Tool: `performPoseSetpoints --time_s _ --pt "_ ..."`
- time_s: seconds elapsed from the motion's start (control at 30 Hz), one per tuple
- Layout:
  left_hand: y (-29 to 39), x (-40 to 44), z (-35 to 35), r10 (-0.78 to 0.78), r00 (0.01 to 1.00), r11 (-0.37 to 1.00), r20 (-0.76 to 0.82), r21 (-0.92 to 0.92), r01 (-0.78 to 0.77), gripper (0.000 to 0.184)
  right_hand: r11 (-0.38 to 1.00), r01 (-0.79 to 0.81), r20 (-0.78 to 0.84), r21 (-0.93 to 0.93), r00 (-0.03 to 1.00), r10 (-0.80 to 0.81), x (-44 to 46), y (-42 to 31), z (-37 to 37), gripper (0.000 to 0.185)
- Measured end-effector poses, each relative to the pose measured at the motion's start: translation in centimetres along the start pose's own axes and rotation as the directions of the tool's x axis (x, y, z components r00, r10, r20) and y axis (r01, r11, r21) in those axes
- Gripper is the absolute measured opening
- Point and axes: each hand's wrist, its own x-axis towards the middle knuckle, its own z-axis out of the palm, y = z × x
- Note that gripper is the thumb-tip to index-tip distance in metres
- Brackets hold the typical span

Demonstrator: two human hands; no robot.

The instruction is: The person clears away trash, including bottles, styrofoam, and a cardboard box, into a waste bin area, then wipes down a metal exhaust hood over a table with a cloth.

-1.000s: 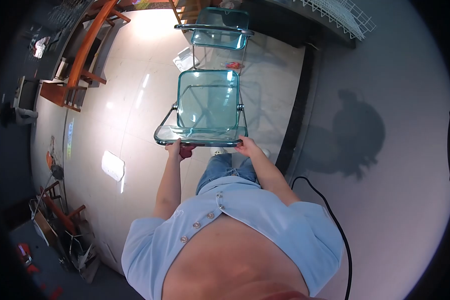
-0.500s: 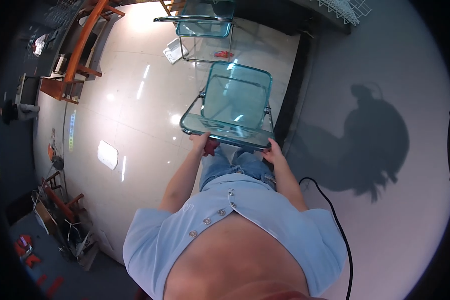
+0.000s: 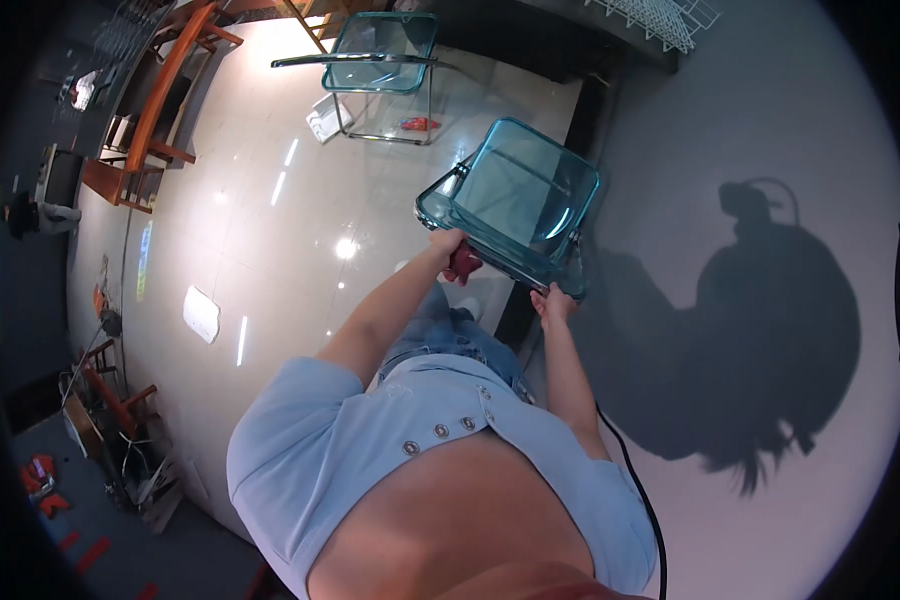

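Note:
Both hands are on a see-through teal folding chair (image 3: 535, 185) with a metal frame, tilted in front of my legs near the wall. My left hand (image 3: 448, 244) is closed around the left part of the chair's near edge. A dark red cloth-like item (image 3: 461, 264) hangs beneath that hand; whether the fingers hold it too is hidden. At the right end of the same edge, my right hand (image 3: 553, 303) grips the chair with its fingers curled.
A grey wall (image 3: 730, 130) with my shadow rises on the right. Ahead stand a second teal chair (image 3: 378, 75), a white item (image 3: 328, 118) and a red item (image 3: 420, 124). Wooden furniture (image 3: 165, 100) lines the left. A white sheet (image 3: 201, 314) lies on the tiled floor.
The chair has shifted right toward the wall and turned clockwise, its right end now lower. Both hands moved with it and kept their hold. My left arm reaches farther across.

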Motion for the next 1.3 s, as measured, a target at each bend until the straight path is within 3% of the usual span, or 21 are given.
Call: performPoseSetpoints --time_s 0.03,0.1,0.2,0.3,0.4,0.43,0.5,0.57,0.67,0.87,0.9,0.97,1.0,1.07,1.1,1.13,1.17,1.2,1.23,1.27,1.3 --pt "1.3 -0.3 1.0 0.001 1.000 1.000 0.004 -0.002 -0.001 0.019 0.999 0.016 0.032 -0.031 0.999 -0.015 0.6 -0.8 0.2 0.025" --pt "3.4 -0.5 2.3 0.076 0.997 0.978 -0.006 0.196 -0.074 0.022 1.000 0.011 0.059 -0.027 0.998 -0.009 1.8 -2.4 1.0 0.025" --pt "2.4 13.3 2.4 0.150 0.983 0.967 -0.103 0.222 -0.124 0.027 0.999 -0.008 0.056 -0.037 0.998 0.010 1.7 -6.0 2.7 0.026" --pt "6.7 14.6 4.9 0.199 0.977 0.952 -0.076 0.252 -0.174 0.031 0.996 -0.007 -0.001 -0.089 1.000 0.007 3.3 -9.9 5.6 0.027" --pt "11.0 11.7 9.0 0.248 0.940 0.935 -0.234 0.312 -0.169 0.033 0.991 0.011 -0.027 -0.134 1.000 -0.015 5.9 -13.1 7.7 0.028" --pt "11.9 12.3 10.0 0.246 0.941 0.935 -0.230 0.312 -0.168 0.033 0.989 0.019 -0.026 -0.145 0.999 -0.023 6.7 -14.4 8.4 0.029" --pt "14.5 13.6 12.2 0.116 0.982 0.988 -0.151 0.116 -0.099 0.038 0.989 0.013 -0.060 -0.146 0.998 -0.022 8.3 -17.4 10.2 0.027" --pt "16.9 14.9 14.5 0.173 0.964 0.976 -0.201 0.167 -0.141 0.036 0.986 0.000 -0.098 -0.166 0.995 -0.016 9.5 -20.1 11.8 0.025" --pt "22.6 6.5 18.7 0.204 0.955 0.956 -0.213 0.252 -0.148 0.028 0.973 0.000 -0.005 -0.233 1.000 -0.001 12.7 -24.1 12.8 0.023" --pt "25.8 10.7 22.1 0.113 0.994 0.984 0.006 0.137 -0.113 0.018 0.958 0.018 0.027 -0.286 1.000 -0.011 17.1 -29.7 15.0 0.026" --pt "25.0 12.2 22.4 0.109 0.994 0.988 -0.006 0.115 -0.108 0.018 0.966 0.048 0.028 -0.253 0.999 -0.043 17.8 -30.4 14.9 0.026" --pt "23.8 15.1 23.0 0.423 0.898 0.866 0.121 0.237 -0.440 0.018 0.975 0.127 0.002 -0.180 0.992 -0.129 18.3 -31.1 14.9 0.028" --pt "22.9 15.9 22.9 0.466 0.867 0.884 0.178 -0.039 -0.467 0.017 0.975 0.176 -0.018 -0.134 0.984 -0.180 19.6 -30.6 15.5 0.030" --pt "21.5 15.5 20.9 0.420 0.883 0.902 0.208 0.014 -0.432 0.023 0.851 0.509 -0.107 -0.130 0.846 -0.522 19.2 -27.3 15.4 0.028" --pt "20.6 15.7 19.3 0.352 0.913 0.925 0.208 0.070 -0.373 0.027 0.850 0.503 -0.201 -0.157 0.827 -0.526 18.3 -25.0 16.0 0.028" --pt "19.9 14.7 17.5 0.366 0.913 0.929 0.180 -0.021 -0.368 0.030 0.849 0.498 -0.288 -0.177 0.799 -0.528 17.6 -22.3 16.5 0.029" --pt "19.3 13.6 15.3 0.377 0.914 0.926 0.151 -0.103 -0.364 0.032 0.912 0.236 -0.129 -0.336 0.947 -0.293 19.9 -18.2 16.3 0.031" --pt "18.3 13.1 12.9 0.386 0.914 0.906 0.123 -0.239 -0.350 0.032 0.945 0.186 0.105 -0.270 0.981 -0.163 18.1 -15.2 17.6 0.030" --pt "17.1 13.8 10.7 0.374 0.927 0.872 -0.014 -0.334 -0.357 0.031 0.885 0.177 0.342 -0.430 0.939 -0.022 18.5 -12.4 19.0 0.023" --pt "16.1 14.3 8.6 0.344 0.928 0.827 -0.144 -0.421 -0.372 0.030 0.719 0.260 0.435 -0.644 0.898 0.066 17.5 -10.9 21.2 0.021" --pt "16.0 13.3 6.7 0.342 0.925 0.815 -0.167 -0.437 -0.380 0.030 0.497 0.357 0.493 -0.791 0.853 0.172 17.0 -9.7 23.7 0.018"
